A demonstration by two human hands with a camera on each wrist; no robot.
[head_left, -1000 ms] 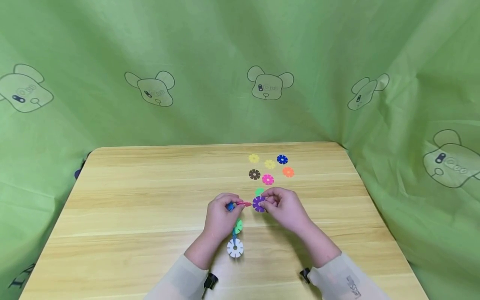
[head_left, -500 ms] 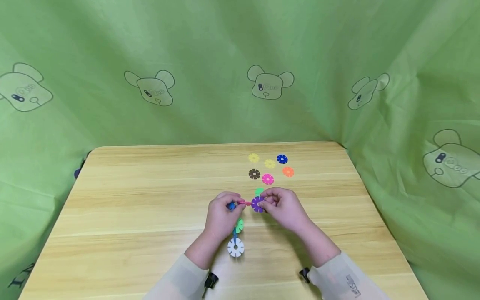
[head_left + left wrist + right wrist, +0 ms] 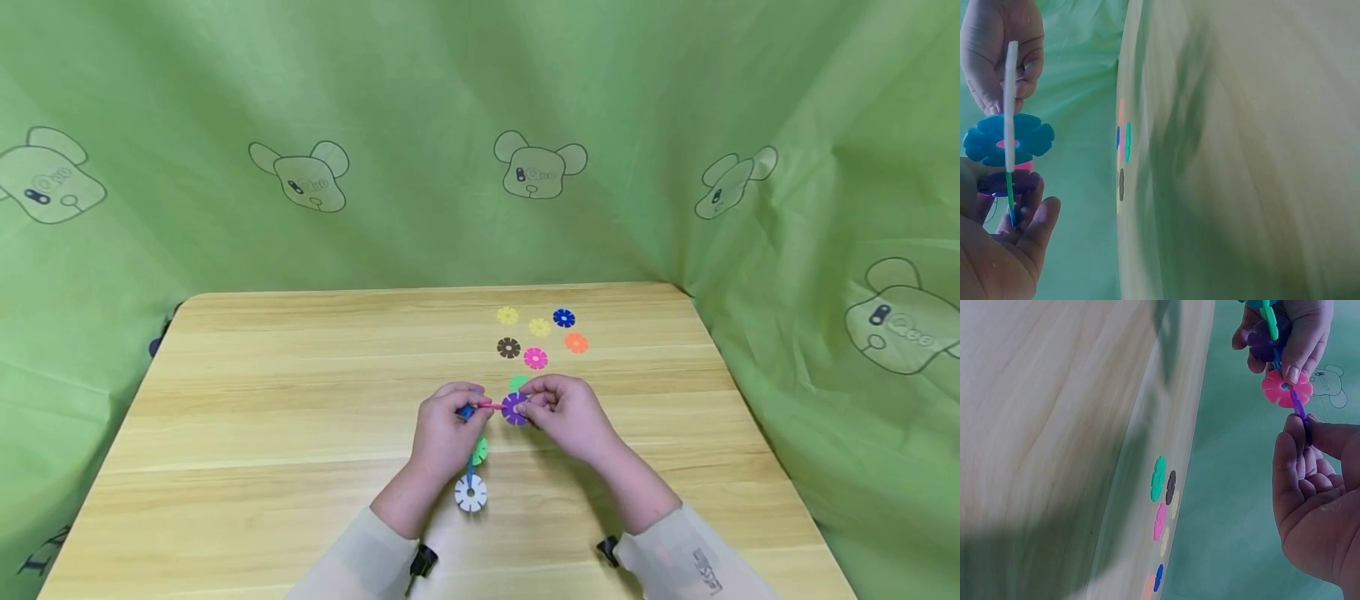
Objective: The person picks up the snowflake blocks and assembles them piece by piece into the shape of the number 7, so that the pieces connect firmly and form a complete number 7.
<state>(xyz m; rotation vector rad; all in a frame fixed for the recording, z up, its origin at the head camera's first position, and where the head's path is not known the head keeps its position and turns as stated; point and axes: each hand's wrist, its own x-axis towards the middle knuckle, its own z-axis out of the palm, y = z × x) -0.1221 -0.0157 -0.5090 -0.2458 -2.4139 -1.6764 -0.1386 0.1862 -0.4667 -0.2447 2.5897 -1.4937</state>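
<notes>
Between the fingers of the right hand (image 3: 566, 418), pressed close together, a purple disc (image 3: 511, 416) is pinched. By the curled fingers of the left hand (image 3: 444, 429) a pink disc (image 3: 1277, 394) is gripped; the two discs meet, but how deep they are joined cannot be told. Another purple disc (image 3: 1262, 345) and a blue disc (image 3: 466, 412) are partly hidden by the left hand. Nearer, a half-covered green disc (image 3: 482, 452), a narrow blue disc (image 3: 471, 473) and a white disc (image 3: 471, 504) are lined up. On the surface (image 3: 285, 383), a loose green disc (image 3: 517, 382) is partly hidden behind the held purple one. Farther away are seen a loose pink disc (image 3: 536, 365), a brown disc (image 3: 508, 355), two yellow discs (image 3: 507, 321), a dark blue disc (image 3: 564, 323) and, to the right, an orange disc (image 3: 576, 348), cut off in the right wrist view.
</notes>
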